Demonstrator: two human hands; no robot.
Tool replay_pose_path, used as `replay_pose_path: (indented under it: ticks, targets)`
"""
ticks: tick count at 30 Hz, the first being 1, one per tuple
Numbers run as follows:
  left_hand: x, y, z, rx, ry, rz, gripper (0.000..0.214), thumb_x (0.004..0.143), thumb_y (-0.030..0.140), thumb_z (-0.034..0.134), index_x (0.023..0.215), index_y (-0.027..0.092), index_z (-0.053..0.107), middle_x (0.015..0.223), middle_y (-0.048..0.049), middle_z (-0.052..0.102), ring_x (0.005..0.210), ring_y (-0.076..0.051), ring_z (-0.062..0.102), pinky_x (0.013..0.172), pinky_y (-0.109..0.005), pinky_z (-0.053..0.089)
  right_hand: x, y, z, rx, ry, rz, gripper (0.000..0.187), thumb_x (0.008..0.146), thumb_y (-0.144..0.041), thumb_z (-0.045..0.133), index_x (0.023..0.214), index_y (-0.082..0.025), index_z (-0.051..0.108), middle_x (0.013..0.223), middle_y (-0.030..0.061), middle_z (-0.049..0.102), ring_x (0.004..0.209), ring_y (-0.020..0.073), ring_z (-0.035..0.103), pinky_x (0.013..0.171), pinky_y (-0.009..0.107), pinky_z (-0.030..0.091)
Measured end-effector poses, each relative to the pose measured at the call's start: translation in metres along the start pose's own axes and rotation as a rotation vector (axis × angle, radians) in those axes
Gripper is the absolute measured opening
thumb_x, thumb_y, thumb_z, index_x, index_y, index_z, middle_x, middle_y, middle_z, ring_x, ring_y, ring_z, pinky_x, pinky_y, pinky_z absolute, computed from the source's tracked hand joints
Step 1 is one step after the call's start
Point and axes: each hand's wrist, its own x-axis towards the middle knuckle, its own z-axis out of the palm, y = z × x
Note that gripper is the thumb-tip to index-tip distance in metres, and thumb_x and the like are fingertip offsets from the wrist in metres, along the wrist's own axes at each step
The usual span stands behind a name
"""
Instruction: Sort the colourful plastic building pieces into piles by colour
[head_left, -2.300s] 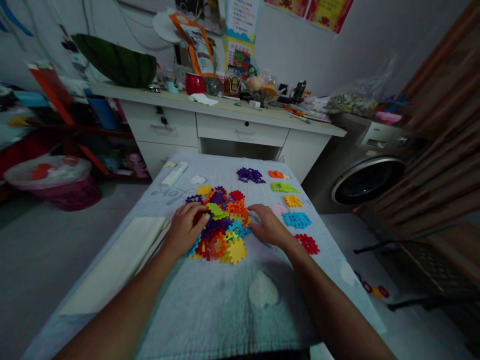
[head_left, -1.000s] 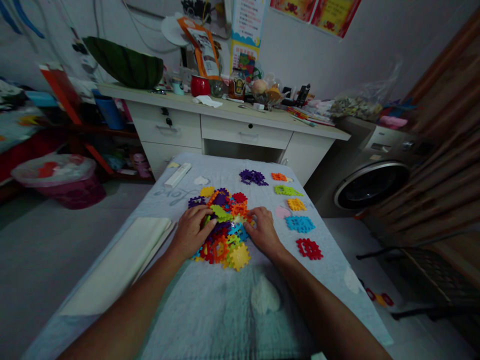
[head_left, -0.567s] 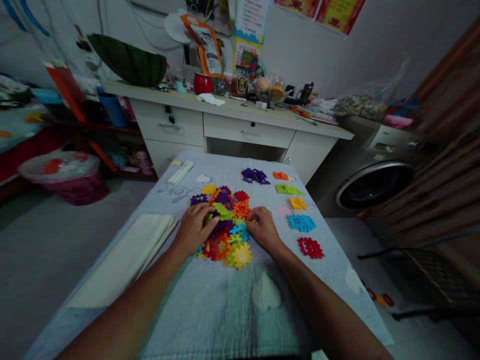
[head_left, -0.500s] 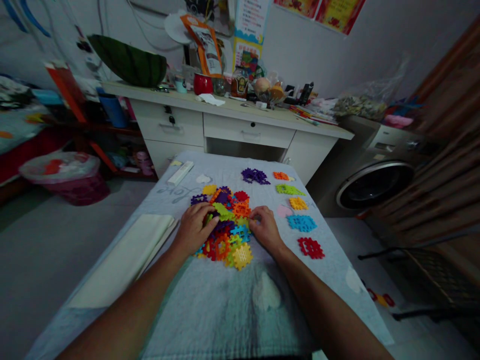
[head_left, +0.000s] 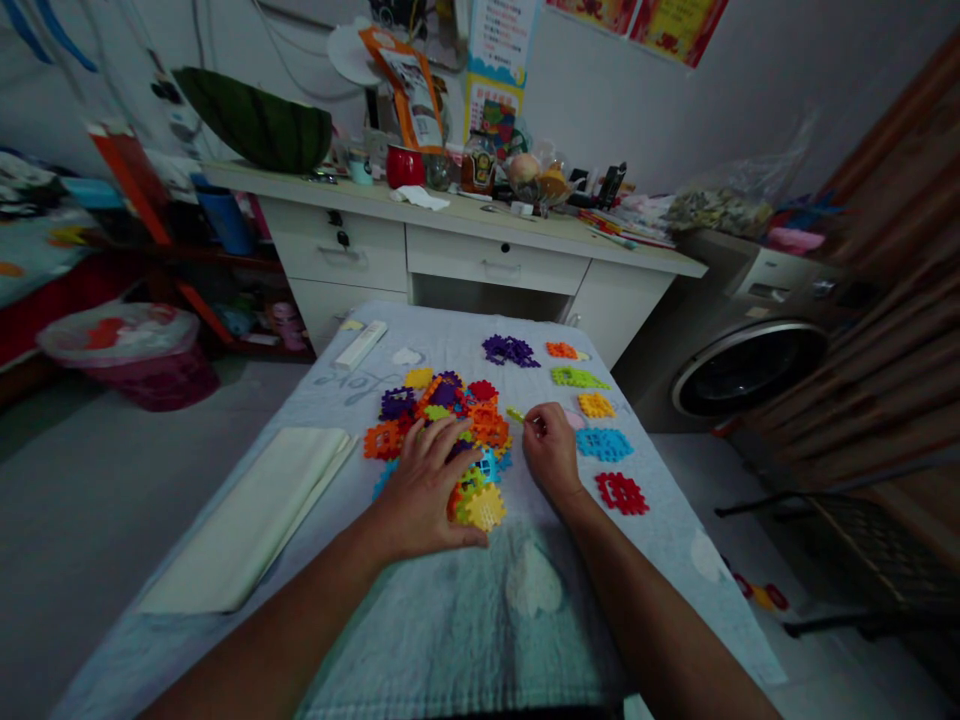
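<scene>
A mixed heap of colourful plastic interlocking pieces (head_left: 489, 425) lies mid-table. Spread over its near left part is my left hand (head_left: 435, 490), fingers apart, gripping nothing that I can see. Just right of the heap, my right hand (head_left: 550, 445) pinches a yellow-green interlocking piece (head_left: 514, 414). Along the right side lie sorted groups: orange pieces (head_left: 562, 350), green pieces (head_left: 579, 378), yellow pieces (head_left: 596, 406), blue pieces (head_left: 604, 445) and red pieces (head_left: 622, 494). Purple pieces (head_left: 510, 351) form a pile at the far side.
A folded cream cloth (head_left: 247, 520) lies along the table's left side, with a white oblong box (head_left: 361, 345) beyond it. Past the table stands a white desk (head_left: 337, 240) loaded with household items. A washing machine (head_left: 750, 340) is at the right, a pink bin (head_left: 135, 365) at the left.
My right hand has moved right, away from the heap, with a yellow-green piece. My left hand has opened out and shifted right and nearer over the heap, uncovering orange pieces at its left.
</scene>
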Motion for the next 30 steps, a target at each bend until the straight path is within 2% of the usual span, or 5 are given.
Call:
replay_pose_path:
  ticks: [4,11,14,22,30]
  targets:
    - [0.0,0.009,0.002,0.052,-0.037,0.022,0.069,0.057,0.06,0.08,0.117,0.029,0.062,0.149,-0.0111,0.038,0.138,-0.04,0.028,0.114,-0.066,0.012,-0.005,0.004,0.003,-0.009,-0.193,-0.069,0.008,0.076,-0.014,0.05,0.079,-0.021,0.053,0.081,0.0019,0.053,0.072,0.0157,0.051,0.067,0.027,0.041]
    - [0.007,0.005,0.005,0.04,0.014,-0.031,0.03,0.075,0.039,0.071,0.102,0.025,0.064,0.131,-0.0076,0.057,0.13,-0.033,0.04,0.114,-0.06,0.02,-0.01,0.014,0.007,-0.191,-0.188,-0.05,0.027,0.078,-0.027,0.059,0.102,-0.016,0.058,0.103,0.0104,0.061,0.098,0.0244,0.053,0.089,0.038,0.041]
    - [0.011,0.005,0.006,0.018,0.034,-0.051,0.026,0.075,0.036,0.072,0.095,0.024,0.062,0.121,-0.0062,0.061,0.125,-0.031,0.045,0.113,-0.058,0.023,-0.01,0.016,0.009,-0.232,-0.249,-0.002,0.039,0.081,-0.034,0.061,0.115,-0.014,0.058,0.111,0.0122,0.064,0.104,0.026,0.055,0.094,0.04,0.04]
    - [0.017,0.003,0.007,0.113,0.176,-0.166,0.023,0.077,0.037,0.069,0.087,0.022,0.056,0.102,-0.0069,0.064,0.109,-0.029,0.053,0.107,-0.052,0.031,-0.007,0.01,0.003,-0.198,-0.327,0.032,0.037,0.08,-0.033,0.066,0.113,-0.015,0.062,0.107,0.0099,0.068,0.097,0.0232,0.059,0.089,0.036,0.045]
    - [0.023,-0.005,0.007,0.16,0.273,-0.228,0.013,0.082,0.03,0.061,0.077,0.022,0.051,0.089,-0.0047,0.061,0.095,-0.026,0.055,0.102,-0.05,0.035,0.005,0.005,-0.012,-0.099,-0.27,0.091,0.036,0.077,-0.03,0.068,0.11,-0.017,0.065,0.103,0.0085,0.07,0.087,0.0194,0.064,0.082,0.033,0.05]
